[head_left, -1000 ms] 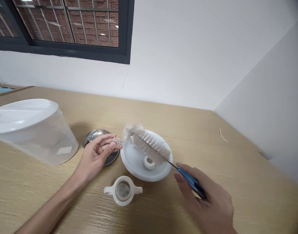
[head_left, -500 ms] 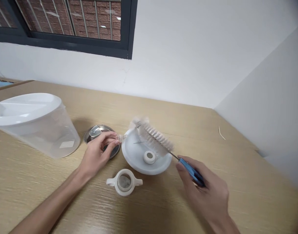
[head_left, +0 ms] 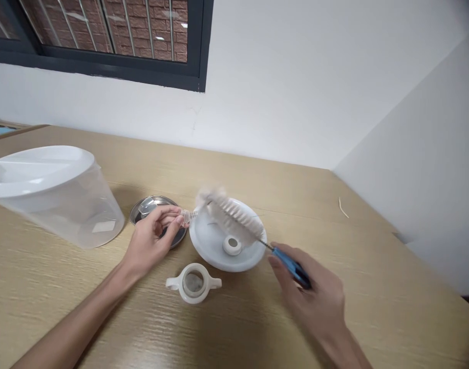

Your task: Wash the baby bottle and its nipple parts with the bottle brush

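My right hand [head_left: 319,300] is wrapped round the blue handle of a bottle brush [head_left: 238,219]. Its white bristles, blurred at the tip, are over a white bowl [head_left: 229,265] and close to my left hand [head_left: 152,241]. Between the left thumb and fingers I pinch a small clear ribbed plastic piece [head_left: 188,217], its ribbed end pointing right at the bowl's rim. A white ring-shaped cap [head_left: 232,246] and a thin dark wire-like piece lie in the bowl. In front stands a white two-handled bottle collar [head_left: 212,283].
Behind my left hand is a round metal dish [head_left: 169,200] with a clear cap-like piece [head_left: 147,206] in it. A large translucent container [head_left: 81,215] with a white lid stands left. A thin pale strip [head_left: 342,207] lies right, near the wall.
The brush has shifted left, its tip now nearer the clear piece, and my right hand has moved left with it. My left hand keeps its pinch almost unmoved.
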Motion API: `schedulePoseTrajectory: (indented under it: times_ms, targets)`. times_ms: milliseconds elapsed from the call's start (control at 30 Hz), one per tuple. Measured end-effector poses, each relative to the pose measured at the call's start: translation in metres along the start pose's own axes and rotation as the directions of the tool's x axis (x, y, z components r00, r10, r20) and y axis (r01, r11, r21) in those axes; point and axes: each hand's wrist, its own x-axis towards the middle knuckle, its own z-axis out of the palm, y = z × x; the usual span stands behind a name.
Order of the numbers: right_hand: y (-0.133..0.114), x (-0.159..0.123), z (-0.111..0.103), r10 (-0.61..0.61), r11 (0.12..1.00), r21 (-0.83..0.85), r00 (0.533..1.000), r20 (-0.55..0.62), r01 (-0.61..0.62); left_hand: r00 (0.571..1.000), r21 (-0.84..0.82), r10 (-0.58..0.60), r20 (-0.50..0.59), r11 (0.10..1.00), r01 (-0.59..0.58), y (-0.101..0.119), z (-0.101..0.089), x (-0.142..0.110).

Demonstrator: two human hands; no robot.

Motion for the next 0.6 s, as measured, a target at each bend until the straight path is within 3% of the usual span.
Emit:
schedulePoseTrajectory:
  times_ms: [133, 300, 433, 600]
  targets:
    - [0.003, -0.001, 0.002, -0.109, 0.994, 0.020, 0.992, 0.069, 0.108, 1.000, -0.058, -0.027, 0.004, 0.998, 0.027, 0.010, 0.001, 0.001]
    - [0.010, 0.000, -0.004, -0.058, 0.991, -0.122, 0.998, 0.011, 0.059, 0.997, -0.157, -0.078, -0.012, 0.985, 0.075, 0.025, 0.003, 0.004]
    - [0.002, -0.002, -0.004, -0.051, 0.992, -0.112, 0.999, -0.001, 0.051, 0.997, -0.185, -0.078, -0.013, 0.980, 0.074, 0.024, 0.004, 0.004]
    - [0.000, -0.003, 0.001, -0.140, 0.989, -0.050, 0.989, 0.034, 0.142, 0.998, -0.190, -0.066, -0.010, 0.980, 0.063, 0.017, 0.004, 0.003]
